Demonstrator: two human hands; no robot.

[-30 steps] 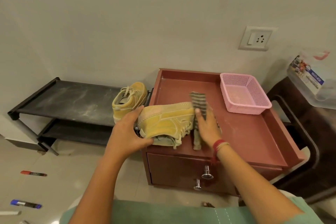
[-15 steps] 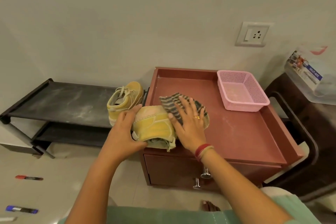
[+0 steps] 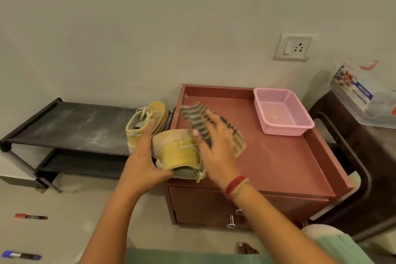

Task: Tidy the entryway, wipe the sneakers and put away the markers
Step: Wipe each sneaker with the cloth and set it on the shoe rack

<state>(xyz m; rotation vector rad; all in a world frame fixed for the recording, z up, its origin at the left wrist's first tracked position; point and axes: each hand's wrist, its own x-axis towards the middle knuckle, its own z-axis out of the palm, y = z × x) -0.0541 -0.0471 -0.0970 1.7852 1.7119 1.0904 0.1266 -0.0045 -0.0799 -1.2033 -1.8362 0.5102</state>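
Left hand (image 3: 141, 156) clasps the sneaker (image 3: 177, 152) at the heel, thumb in front and fingers behind, steadying it on the front-left corner of the cabinet (image 3: 278, 167). Right hand (image 3: 216, 152) lies over the toe with the cloth (image 3: 199, 120); blur hides whether it pinches or merely presses it. Step in hand, by judgement: wiping the first sneaker. Next move probably calls for turning it to unwiped faces, then taking the second sneaker (image 3: 147, 120) from the rack (image 3: 75, 126). Red marker (image 3: 31, 216) and blue marker (image 3: 20, 255) lie on the floor.
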